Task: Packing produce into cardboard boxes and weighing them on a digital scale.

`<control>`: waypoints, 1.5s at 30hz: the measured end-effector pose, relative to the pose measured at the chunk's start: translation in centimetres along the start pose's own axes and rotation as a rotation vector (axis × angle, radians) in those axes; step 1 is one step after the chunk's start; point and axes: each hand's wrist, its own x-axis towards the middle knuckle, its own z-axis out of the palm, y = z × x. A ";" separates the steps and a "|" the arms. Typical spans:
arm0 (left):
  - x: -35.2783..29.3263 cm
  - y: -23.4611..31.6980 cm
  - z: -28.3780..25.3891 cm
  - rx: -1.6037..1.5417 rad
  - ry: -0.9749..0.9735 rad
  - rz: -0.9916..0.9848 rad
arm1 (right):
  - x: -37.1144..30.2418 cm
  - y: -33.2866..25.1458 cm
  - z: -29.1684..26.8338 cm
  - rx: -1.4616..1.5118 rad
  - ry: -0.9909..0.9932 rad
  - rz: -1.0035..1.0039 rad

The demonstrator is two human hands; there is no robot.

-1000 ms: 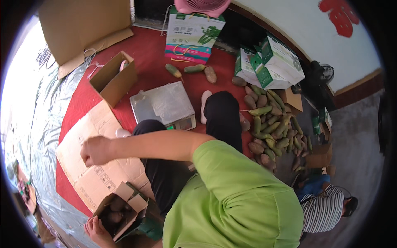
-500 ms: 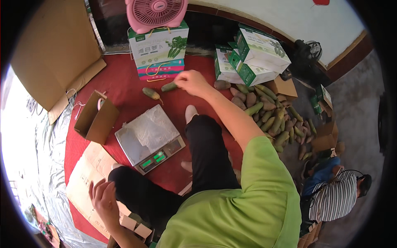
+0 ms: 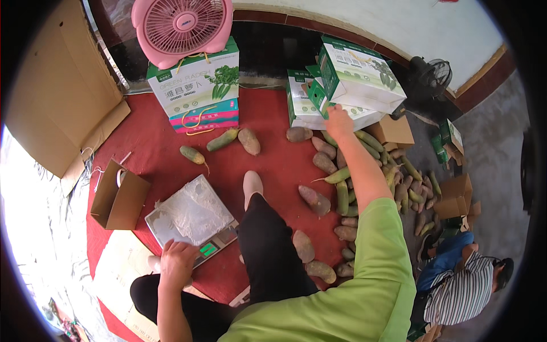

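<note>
My right hand (image 3: 340, 122) reaches far forward, at the front of the stacked white and green cartons (image 3: 359, 77). Its fingers look pressed together, and whatever they may hold is hidden. Over the near edge of a flat scale (image 3: 191, 214) hovers my left hand (image 3: 178, 262), its fingers loosely bent with nothing seen in them. Crumpled clear plastic covers the scale's pan, and its display glows green. Beyond the scale lie a short green radish (image 3: 192, 154), a longer green radish (image 3: 223, 139) and a brownish-red radish (image 3: 249, 141).
A heap of radishes (image 3: 370, 171) spreads at the right beneath my forearm. A pink fan (image 3: 183, 25) stands on a carton (image 3: 196, 85) at the back. An open brown box (image 3: 128, 199) sits left of the scale. A person in a striped shirt (image 3: 461, 285) is at far right.
My right hand has left the radishes by the fan's carton and swung right to the stacked cartons. The brownish-red radish now shows there. My left hand has come toward the scale.
</note>
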 end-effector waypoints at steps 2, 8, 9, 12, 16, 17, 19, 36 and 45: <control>-0.2 -0.5 0.3 0.046 -0.075 -0.130 | 2.3 0.9 -0.7 -0.046 0.073 0.055; 0.4 -1.9 1.1 0.056 -0.086 -0.241 | 7.8 0.4 -1.9 -0.121 0.120 0.082; 0.8 -1.7 1.0 0.079 -0.139 -0.269 | 8.5 0.7 -1.6 -0.122 0.124 0.081; 1.0 -2.2 1.9 0.100 -0.223 -0.295 | 10.0 1.6 -0.4 -0.081 0.151 0.137; 1.6 -2.3 2.5 0.064 -0.303 -0.349 | 10.2 2.2 0.3 -0.103 0.059 0.149; 1.9 -2.0 2.4 0.076 -0.283 -0.349 | 10.0 2.4 0.4 -0.120 0.062 0.130; 2.5 -1.6 2.3 0.084 -0.264 -0.349 | 9.2 3.4 0.4 -0.119 0.077 0.126; 2.1 -1.1 2.1 0.050 -0.195 -0.310 | -4.3 12.4 -1.1 0.012 0.223 0.460; 2.7 -0.9 1.6 0.035 -0.228 -0.301 | 2.4 2.7 -0.4 0.012 0.340 0.178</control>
